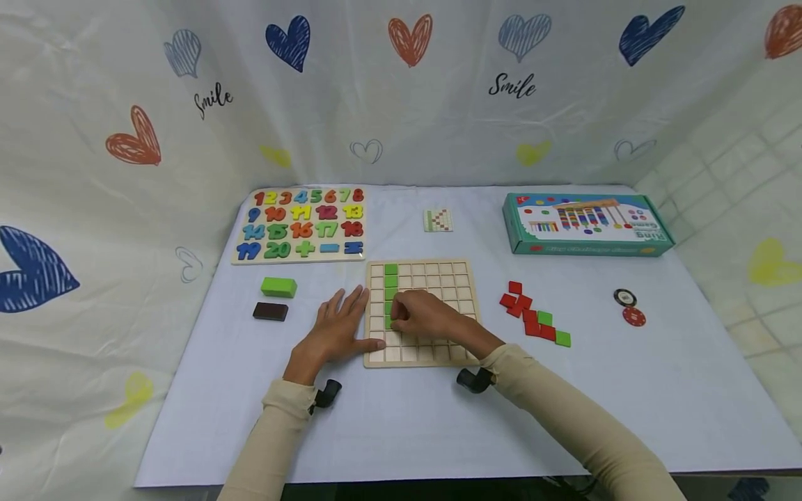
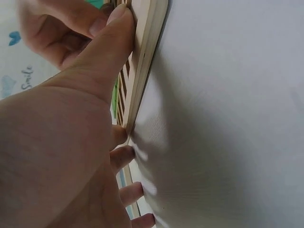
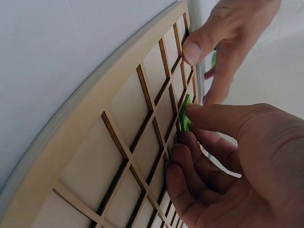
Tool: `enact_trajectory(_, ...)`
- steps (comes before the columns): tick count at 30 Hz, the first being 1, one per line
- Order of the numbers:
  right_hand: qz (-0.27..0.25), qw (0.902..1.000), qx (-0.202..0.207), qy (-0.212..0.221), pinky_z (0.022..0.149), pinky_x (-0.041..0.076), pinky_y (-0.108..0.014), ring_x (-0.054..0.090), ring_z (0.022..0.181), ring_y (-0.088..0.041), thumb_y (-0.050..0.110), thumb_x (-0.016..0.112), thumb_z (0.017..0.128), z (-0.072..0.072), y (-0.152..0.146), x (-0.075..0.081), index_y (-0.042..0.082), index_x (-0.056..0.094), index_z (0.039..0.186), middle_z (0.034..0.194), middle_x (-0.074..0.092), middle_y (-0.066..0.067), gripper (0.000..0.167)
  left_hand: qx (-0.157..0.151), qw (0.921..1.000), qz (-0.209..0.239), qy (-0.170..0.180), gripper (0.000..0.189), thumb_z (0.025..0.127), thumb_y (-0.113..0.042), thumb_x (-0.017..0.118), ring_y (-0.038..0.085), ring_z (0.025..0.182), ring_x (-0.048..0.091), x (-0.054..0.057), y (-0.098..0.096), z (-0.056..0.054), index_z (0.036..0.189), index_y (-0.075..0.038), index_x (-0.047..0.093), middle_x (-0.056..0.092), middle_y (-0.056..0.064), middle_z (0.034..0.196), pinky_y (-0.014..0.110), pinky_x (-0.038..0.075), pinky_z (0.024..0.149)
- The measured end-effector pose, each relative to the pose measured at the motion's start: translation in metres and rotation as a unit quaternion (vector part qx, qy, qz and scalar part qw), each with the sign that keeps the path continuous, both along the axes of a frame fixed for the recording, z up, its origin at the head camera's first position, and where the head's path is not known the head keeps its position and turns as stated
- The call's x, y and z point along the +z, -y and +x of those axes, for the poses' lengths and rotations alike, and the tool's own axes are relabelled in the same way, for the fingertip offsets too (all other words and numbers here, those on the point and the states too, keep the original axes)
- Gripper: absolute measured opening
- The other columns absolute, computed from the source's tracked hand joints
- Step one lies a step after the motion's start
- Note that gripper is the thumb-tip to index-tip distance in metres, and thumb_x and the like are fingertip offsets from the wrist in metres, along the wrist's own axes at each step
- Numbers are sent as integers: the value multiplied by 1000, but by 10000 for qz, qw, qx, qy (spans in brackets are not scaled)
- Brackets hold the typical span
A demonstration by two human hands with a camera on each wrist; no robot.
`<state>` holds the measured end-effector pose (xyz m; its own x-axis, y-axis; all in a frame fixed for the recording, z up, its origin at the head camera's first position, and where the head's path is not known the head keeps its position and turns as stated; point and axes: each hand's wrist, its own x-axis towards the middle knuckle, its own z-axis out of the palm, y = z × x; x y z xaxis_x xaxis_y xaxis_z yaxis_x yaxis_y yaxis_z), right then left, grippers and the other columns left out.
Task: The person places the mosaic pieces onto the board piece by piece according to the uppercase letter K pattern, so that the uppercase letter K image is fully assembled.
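A wooden grid board (image 1: 432, 271) lies flat in the middle of the table, with a column of green square tiles (image 1: 391, 281) in its second column from the left. My right hand (image 1: 426, 313) is over the board and pinches a green tile (image 3: 185, 114) between thumb and fingertips, low in that column. The hand hides part of the tiles in the head view. Spread beside the board's left edge, my left hand (image 1: 338, 330) rests its fingers on the table, while its thumb presses on the board's lower left rim.
Loose red tiles (image 1: 530, 316) and green tiles (image 1: 562, 339) lie right of the board. A green block (image 1: 278, 287) and a black block (image 1: 270, 312) sit left. Behind are a number board (image 1: 301, 258), a pattern card (image 1: 438, 220) and a teal box (image 1: 589, 247). Two round chips (image 1: 634, 316) lie far right.
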<state>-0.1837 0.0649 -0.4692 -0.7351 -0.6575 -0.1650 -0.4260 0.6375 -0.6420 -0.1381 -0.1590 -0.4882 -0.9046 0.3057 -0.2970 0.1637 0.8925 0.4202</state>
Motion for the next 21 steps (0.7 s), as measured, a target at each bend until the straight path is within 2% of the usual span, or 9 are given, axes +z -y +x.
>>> enact_trajectory(5, -10, 9998, 173, -140, 75, 55, -29, 62, 77, -9, 16, 79, 97, -1, 0, -3, 8, 70, 118, 86, 69, 4, 24, -60, 10000, 51, 5, 113, 92, -60, 77, 42, 164, 1, 0, 1, 1, 172, -11, 13, 9, 9, 180, 64, 7, 129)
enact_trajectory(10, 63, 9995, 203, -247, 74, 53, -29, 61, 76, -9, 17, 80, 96, -3, 0, -3, 10, 73, 111, 82, 68, 5, 18, -84, 10000, 28, -5, 114, 92, -61, 76, 42, 164, 0, 1, 1, -1, 172, -12, 12, 8, 8, 180, 64, 6, 129)
enact_trajectory(15, -4, 9996, 126, -240, 75, 54, -30, 62, 77, -9, 16, 81, 95, -2, 2, -5, 9, 73, 112, 85, 70, 5, 20, -71, 10000, 32, 7, 114, 91, -61, 77, 42, 164, 0, 3, 1, -2, 172, -12, 12, 8, 9, 180, 64, 6, 129)
enact_trajectory(21, -157, 9999, 6, -53, 79, 57, -29, 67, 83, -7, 17, 81, 95, 1, -2, -3, 11, 74, 113, 91, 74, 4, 21, -45, 10000, 61, -4, 114, 92, -58, 78, 42, 164, 1, -2, 1, -1, 172, -11, 13, 9, 9, 180, 64, 6, 129)
